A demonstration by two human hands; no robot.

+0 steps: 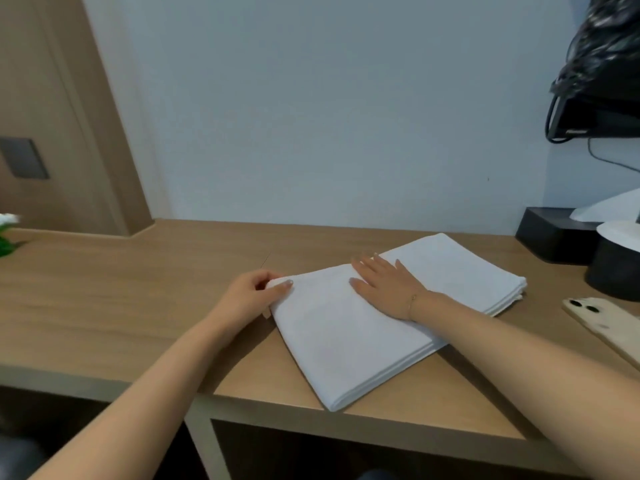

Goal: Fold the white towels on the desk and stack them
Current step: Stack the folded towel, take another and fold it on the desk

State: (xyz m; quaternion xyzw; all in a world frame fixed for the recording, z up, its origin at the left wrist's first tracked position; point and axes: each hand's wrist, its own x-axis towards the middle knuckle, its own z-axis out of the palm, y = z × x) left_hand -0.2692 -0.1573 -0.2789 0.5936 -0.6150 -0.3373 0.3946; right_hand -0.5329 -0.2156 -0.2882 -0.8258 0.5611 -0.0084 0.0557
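Nearest, at the front edge of the desk: a folded white towel, its near corner just reaching over that edge above an open shelf compartment. Layered folds visible along its right side. Further in, gripped at its far-left corner by the left hand, fingers curled round the cloth and thumb on top. Pressed flat on its far part by the right hand, fingers straight and spread, holding nothing; thin bracelet at the wrist. Just behind, toward the back right of the desk, a second folded towel, its near-left part under the first towel and the right hand. At the right edge, a pale phone lying camera side up. Beyond it, in the back right corner, a round dark container and a black box with white tissue. At the far left edge, a bit of green plant, blurred. Behind all, a plain wall.
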